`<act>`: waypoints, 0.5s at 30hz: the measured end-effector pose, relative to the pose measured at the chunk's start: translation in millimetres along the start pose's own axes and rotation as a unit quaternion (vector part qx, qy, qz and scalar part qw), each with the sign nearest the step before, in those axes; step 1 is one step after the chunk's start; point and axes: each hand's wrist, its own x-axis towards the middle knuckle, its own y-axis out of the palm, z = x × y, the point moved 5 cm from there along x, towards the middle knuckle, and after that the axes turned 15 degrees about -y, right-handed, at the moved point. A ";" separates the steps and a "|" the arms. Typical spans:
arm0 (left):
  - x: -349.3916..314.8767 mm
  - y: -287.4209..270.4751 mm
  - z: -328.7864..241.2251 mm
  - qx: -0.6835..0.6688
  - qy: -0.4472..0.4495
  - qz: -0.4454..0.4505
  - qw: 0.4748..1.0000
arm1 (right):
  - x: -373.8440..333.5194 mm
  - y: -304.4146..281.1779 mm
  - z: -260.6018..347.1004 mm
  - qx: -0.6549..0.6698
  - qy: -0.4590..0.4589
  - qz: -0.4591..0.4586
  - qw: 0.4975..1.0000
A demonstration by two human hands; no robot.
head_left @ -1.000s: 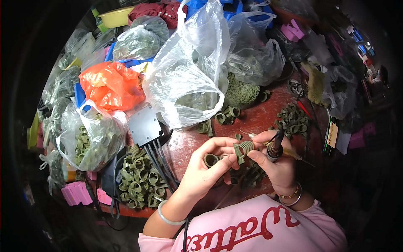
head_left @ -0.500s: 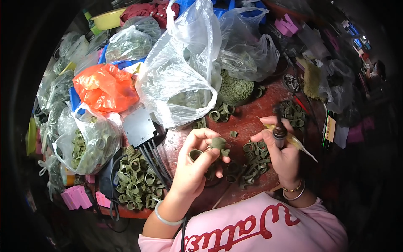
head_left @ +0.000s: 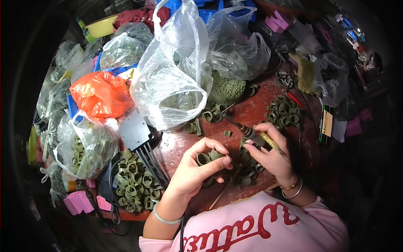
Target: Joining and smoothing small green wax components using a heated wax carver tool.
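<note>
My left hand [head_left: 191, 170] is closed, thumb against fingers, around dark green ribbed ring-shaped pieces [head_left: 204, 158]. In my right hand [head_left: 275, 158] are two slim tools. One is a dark pen-like tool [head_left: 245, 130] with a thin tip pointing to the upper left. The other is a yellowish-handled pointed tool [head_left: 270, 141], lying across the fingers. The dark tool's tip stands apart from the pieces in my left hand. More green ring pieces [head_left: 250, 166] lie on the table below my right hand, partly hidden by it.
Heaps of green ring pieces lie at left [head_left: 135, 180] and right [head_left: 284, 111] on the red table [head_left: 184, 145]. A grey box with cables [head_left: 136, 130] sits left of my hand. Clear plastic bags [head_left: 168, 80], an orange bag [head_left: 100, 94] and a green granule pile [head_left: 226, 87] stand behind.
My right hand has turned the dark tool, and its tip now points to the upper left. My left hand has shifted slightly downward with the green ring pieces still in it.
</note>
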 end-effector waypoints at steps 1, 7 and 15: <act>1.3 -1.9 0.9 0.017 0.014 -0.019 1.000 | -0.6 -2.4 0.6 0.033 0.007 -0.018 0.999; -1.8 3.4 -0.9 0.043 -0.031 -0.040 0.998 | 7.0 -4.6 34.2 0.141 -0.066 0.008 0.988; 1.0 -0.2 -0.2 -0.001 -0.040 0.027 0.999 | 8.7 8.3 44.1 0.192 -0.073 0.068 0.976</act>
